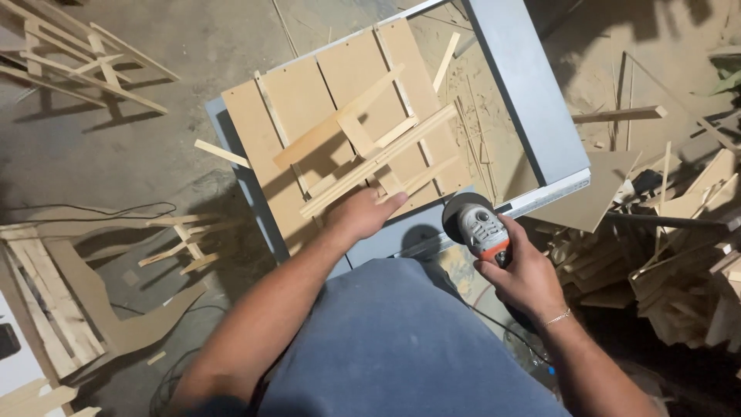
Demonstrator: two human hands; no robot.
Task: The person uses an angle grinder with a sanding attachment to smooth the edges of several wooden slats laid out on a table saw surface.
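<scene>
Angle grinder (480, 230), grey and orange with a round dark disc, is sitting clenched in the right hand (525, 272). Beside it, the left hand (361, 216) is lying flat and unclenched on pale, smooth wooden slats (376, 161) stacked over fibreboard panels (301, 100).

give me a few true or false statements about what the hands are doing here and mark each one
1. The right hand holds a grey and orange angle grinder. True.
2. The left hand holds a hammer. False: it rests open on the tan fibreboard panel with thin wooden strips.
3. The panel lies on a grey metal table. True.
4. The grinder's disc is pressed into the panel. False: it is off the panel's edge.
</scene>
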